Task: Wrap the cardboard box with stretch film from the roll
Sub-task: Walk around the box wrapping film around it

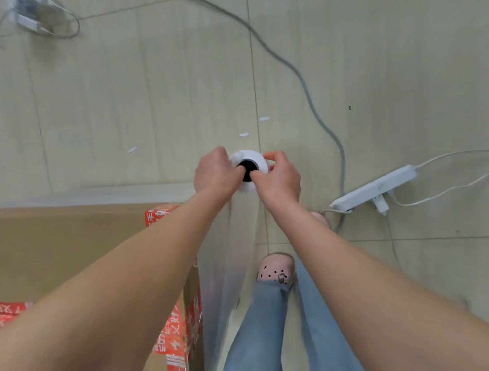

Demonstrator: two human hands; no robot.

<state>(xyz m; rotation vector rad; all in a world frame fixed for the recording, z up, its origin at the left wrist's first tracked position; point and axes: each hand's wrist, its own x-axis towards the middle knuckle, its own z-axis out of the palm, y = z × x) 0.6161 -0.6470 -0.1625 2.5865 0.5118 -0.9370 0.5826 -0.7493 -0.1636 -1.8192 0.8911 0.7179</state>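
While standing at the near right corner of the cardboard box (47,248), holding the roll (249,158) upright and end-on to the camera, just past that corner. Cannot tell whether its lower end touches the floor (125,95).

Gripping the white top end from the left with the left hand (217,171), fingers curled round the rim, one fingertip at the edge of the dark core hole. Gripping the same end from the right with the right hand (280,180), fingers hooked over the far rim, thumb at the hole's near edge. Both closed tight on the roll, nearly meeting across the hole.

Hanging below the roll, a sheet of clear film (228,259), running down along the box's right side, between the box and the legs in blue jeans (259,339). Just beside the film, a pale shoe (276,269) with black dots.

Filling the lower left under the left forearm, the box, brown, with red printed tape (178,330) across its top and down its corner.

Lying on the tiles right of the right hand, a white power strip (374,189). Snaking across the floor from the top edge towards the strip, a grey cable (282,58). At top left, something white and blurred, too smeared to name.
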